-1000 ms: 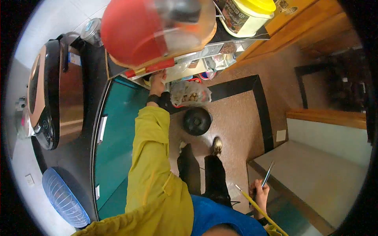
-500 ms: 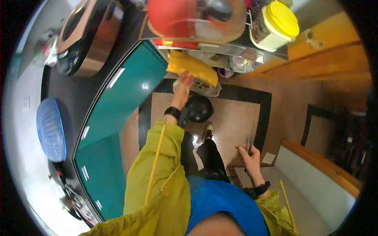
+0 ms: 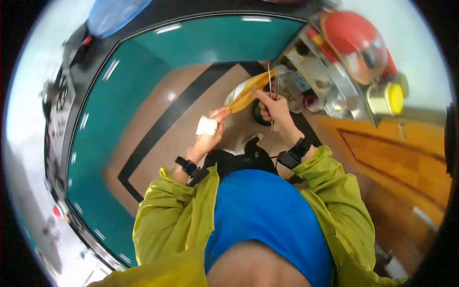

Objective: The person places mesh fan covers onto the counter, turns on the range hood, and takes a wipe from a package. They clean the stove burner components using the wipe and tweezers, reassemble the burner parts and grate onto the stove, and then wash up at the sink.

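Note:
A yellow packet [image 3: 245, 99] with a pale panel stretches between both hands, tilted up to the right. My left hand [image 3: 213, 128] is closed on its lower left end; a white square patch [image 3: 206, 126] covers part of the back of that hand. My right hand [image 3: 278, 112] has its thumb at the packet's right part and is closed around a slim tool with two thin metal prongs [image 3: 269, 79] pointing away from me. Whether it is tongs or chopsticks I cannot tell. Whether the packet is cut open is unclear.
Green cabinets [image 3: 210, 40] curve along the left and front under a dark counter. To the right stands a shelf [image 3: 342, 79] bearing a red rounded object [image 3: 351, 43] and a yellow-lidded jar [image 3: 393, 98]. A wooden cabinet [image 3: 397, 148] is further right. A dark round object [image 3: 260, 115] sits behind my right hand.
My view has turned left. The packet came from near the shelf to in front of me, held by my left hand. My right hand rose from low right to the packet, still gripping the pronged tool.

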A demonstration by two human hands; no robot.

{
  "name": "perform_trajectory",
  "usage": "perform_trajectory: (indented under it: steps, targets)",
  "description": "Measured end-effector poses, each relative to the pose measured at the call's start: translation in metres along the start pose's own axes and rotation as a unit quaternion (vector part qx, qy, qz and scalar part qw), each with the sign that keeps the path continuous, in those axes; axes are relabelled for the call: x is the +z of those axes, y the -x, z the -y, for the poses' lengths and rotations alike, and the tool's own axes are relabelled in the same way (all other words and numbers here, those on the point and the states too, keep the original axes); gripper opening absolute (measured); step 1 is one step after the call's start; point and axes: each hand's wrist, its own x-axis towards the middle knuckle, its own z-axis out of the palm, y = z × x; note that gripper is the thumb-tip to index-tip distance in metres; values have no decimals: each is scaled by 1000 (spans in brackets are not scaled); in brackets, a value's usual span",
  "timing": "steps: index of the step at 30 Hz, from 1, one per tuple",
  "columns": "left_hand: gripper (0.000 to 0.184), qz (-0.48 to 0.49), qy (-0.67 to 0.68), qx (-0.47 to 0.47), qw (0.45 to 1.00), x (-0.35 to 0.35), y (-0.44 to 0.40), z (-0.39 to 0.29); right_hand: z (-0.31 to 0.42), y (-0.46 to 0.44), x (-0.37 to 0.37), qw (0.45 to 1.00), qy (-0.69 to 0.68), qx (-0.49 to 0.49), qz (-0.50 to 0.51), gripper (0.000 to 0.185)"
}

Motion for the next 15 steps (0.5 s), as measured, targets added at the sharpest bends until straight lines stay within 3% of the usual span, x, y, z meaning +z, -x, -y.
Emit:
perform_trajectory:
  steps: [2, 5, 8, 10, 11, 12, 13, 14, 15]
  targets:
    - [38, -51, -56, 4, 997, -47, 47, 9, -13, 10, 63, 996, 11, 64, 55, 32]
    - [45, -30, -103, -90, 990, -120, 124, 20, -44, 25, 156, 991, 37, 83, 102, 35]
    - [34, -144, -146, -64, 977, -179, 203, 38, -89, 39, 250, 978, 102, 71, 167, 30]
    - [40, -157, -172, -130, 964, -222, 260, 44, -121, 46, 312, 946, 214, -11, 245, 28]
    - [47, -101, -28, -333, 937, -238, 291, 59, -137, 52, 345, 925, 232, -37, 299, 29]
    - [49, -131, -169, -244, 946, -239, 325, 77, -150, 55, 375, 912, 228, -29, 339, 24]
    - [50, -248, -83, -226, 939, -263, 338, 69, -168, 54, 403, 901, 241, -16, 361, 21]
    - [50, -225, -164, -247, 928, -288, 345, 52, -183, 54, 431, 891, 255, 0, 374, 18]
    - [51, -292, -193, -196, 916, -290, 371, 61, -191, 61, 461, 876, 261, 10, 406, 16]
